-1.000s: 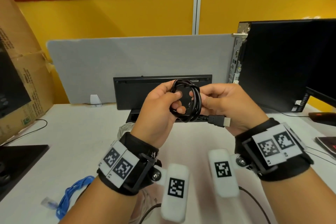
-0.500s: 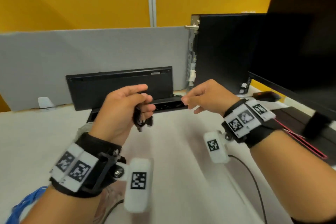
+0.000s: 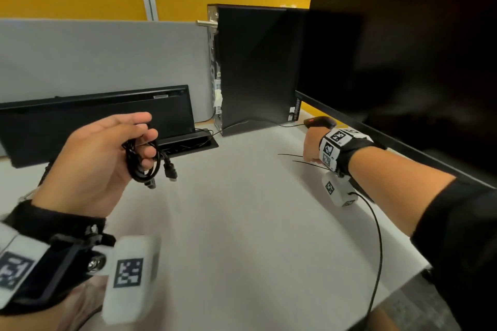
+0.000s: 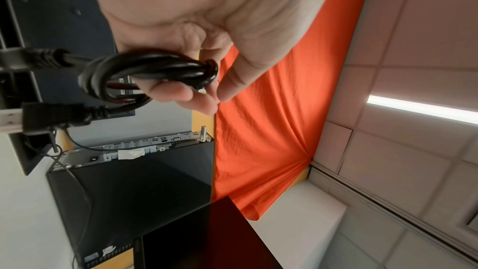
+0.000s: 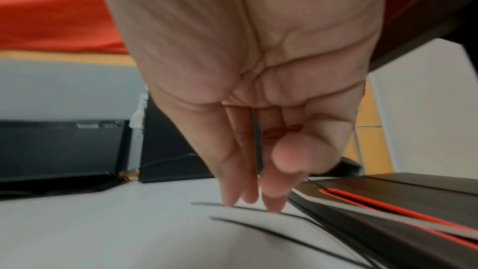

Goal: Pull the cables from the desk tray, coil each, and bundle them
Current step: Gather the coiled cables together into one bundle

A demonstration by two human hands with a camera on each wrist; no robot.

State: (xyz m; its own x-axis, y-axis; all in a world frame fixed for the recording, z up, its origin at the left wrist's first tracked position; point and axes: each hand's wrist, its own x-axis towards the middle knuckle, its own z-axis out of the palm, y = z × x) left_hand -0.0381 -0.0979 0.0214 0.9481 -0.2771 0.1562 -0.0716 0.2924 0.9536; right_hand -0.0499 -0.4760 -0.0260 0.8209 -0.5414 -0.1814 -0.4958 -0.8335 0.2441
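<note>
The left hand [image 3: 91, 161] is raised above the near left part of the white desk [image 3: 242, 223], its fingers and thumb curled round a coiled black cable [image 3: 142, 161]; the coil hangs from the fingers with both plugs [image 3: 170, 169] dangling below it. From the left wrist camera the coil [image 4: 145, 73] lies across the curled fingers [image 4: 181, 93], the thumb closing beside it, and one metal-tipped plug [image 4: 38, 118] juts out to the side. The right hand [image 3: 312, 146] is stretched out far to the right, low over the desk near the bottom edge of a dark monitor [image 3: 403, 48]. Its fingers [image 5: 240, 173] point straight down with the tips touching or just above the nearer of two thin black ties [image 5: 258, 210] lying on the desk; the blur hides whether anything is pinched, so its grip cannot be told. Behind the left hand sits the open desk tray [image 3: 188, 142], its black lid [image 3: 94, 121] raised, with a black computer case [image 3: 255, 67] standing to its right.
</note>
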